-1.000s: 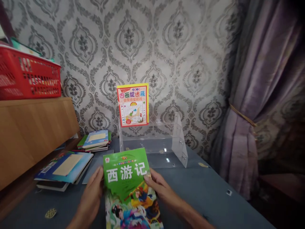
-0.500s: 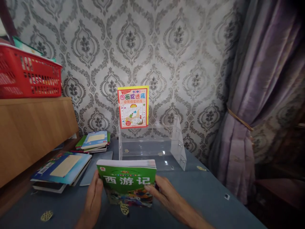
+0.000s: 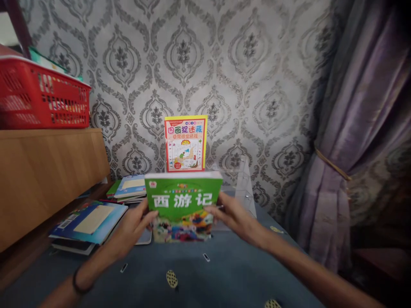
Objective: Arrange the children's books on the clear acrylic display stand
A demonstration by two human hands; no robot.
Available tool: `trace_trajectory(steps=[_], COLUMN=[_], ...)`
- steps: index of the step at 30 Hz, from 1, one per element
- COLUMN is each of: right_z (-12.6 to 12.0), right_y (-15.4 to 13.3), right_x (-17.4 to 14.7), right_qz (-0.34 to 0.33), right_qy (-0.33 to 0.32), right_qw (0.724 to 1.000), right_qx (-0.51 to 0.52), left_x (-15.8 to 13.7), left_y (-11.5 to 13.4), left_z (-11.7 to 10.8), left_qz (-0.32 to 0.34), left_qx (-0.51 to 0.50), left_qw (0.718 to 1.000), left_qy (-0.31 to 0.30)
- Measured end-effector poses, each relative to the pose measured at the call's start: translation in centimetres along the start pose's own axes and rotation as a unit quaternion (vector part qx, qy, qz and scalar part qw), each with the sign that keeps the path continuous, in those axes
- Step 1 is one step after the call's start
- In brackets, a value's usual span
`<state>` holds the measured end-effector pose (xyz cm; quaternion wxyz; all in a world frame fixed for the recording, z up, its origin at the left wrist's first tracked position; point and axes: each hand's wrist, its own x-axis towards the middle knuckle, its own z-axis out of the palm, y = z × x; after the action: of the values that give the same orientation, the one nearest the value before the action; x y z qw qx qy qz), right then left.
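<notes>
You have raised the green book [image 3: 181, 207] to mid-frame, your left hand [image 3: 136, 222] and right hand [image 3: 233, 216] gripping its side edges, so it now hides much of the clear rack [image 3: 246, 184].

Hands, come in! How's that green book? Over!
Left hand, right hand: gripping Journey to the West book by opposite sides. Front facing camera. Hiding part of clear display stand.

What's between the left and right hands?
The green book, its cover toward the camera. The left hand grips one side edge, the right hand the other. The head view shows it.
</notes>
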<state>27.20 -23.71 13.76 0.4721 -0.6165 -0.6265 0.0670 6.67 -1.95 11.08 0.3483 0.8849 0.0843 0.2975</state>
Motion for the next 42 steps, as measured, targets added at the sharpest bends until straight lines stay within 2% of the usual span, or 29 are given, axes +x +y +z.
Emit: trace_trajectory(steps=[2,7,10,13,24,42], right_z=[-2.5,-7.9,-10.1,-11.2,-11.0,-9.1], right_y=[-1.0,-2.5,-2.4,-1.4,3.4,6.9], right_x=[2.5,8.7,11.0,12.2,12.9,13.4], right_qz=[-0.025,-0.087,-0.097,-0.092,-0.035,-0.002], right_qy=[0.007,0.094,0.104,0.102,0.089,0.062], right_qw=[1.0,0.99,0.988,0.989,0.994,0.998], right_qx=[-0.015,-0.059,-0.054,-0.049,-0.047,-0.026], left_x=[3.2,11.7,15.5,17.7,19.9,19.7], left_y=[1.6,4.9,5.6,5.2,0.8,-3.2], left_z=[-1.5,-4.8,-5.5,-5.2,-2.0,0.0], left_qz=[0.042,0.166,0.218,0.235,0.192,0.142], left_qx=[0.02,0.079,0.079,0.07,-0.007,-0.014], left_qw=[0.998,0.976,0.963,0.96,0.978,0.987], left_qy=[0.032,0.12,0.14,0.137,0.081,0.071])
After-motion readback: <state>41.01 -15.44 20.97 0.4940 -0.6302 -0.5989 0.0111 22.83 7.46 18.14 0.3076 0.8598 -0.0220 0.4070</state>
